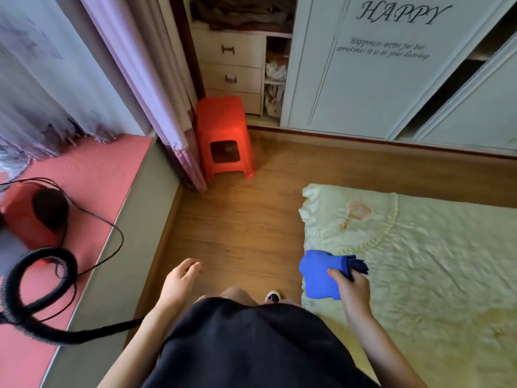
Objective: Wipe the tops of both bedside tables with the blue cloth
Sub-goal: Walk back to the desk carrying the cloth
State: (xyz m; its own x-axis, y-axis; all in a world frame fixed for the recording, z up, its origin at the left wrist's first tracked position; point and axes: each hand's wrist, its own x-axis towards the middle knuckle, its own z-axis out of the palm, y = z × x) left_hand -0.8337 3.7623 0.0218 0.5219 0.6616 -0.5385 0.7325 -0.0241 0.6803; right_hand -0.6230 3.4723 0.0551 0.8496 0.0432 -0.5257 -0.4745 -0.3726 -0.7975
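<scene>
Blue folded cloth [321, 275] sat gripped in right hand [353, 287] over pale green bedspread [419, 261] corner; left hand [181, 278] loose, empty, above wooden floor [237, 225]. Orange plastic stool [223, 135] stood ahead by purple curtain [167, 107].

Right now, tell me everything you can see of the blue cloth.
The blue cloth is a bright, plain, soft-looking fabric, folded into a rough rectangle with layered edges showing at its right end. The right hand grips it from the right, thumb on top. It is held over the near corner of the pale yellow bedspread; whether it touches the bedspread cannot be told.
</scene>
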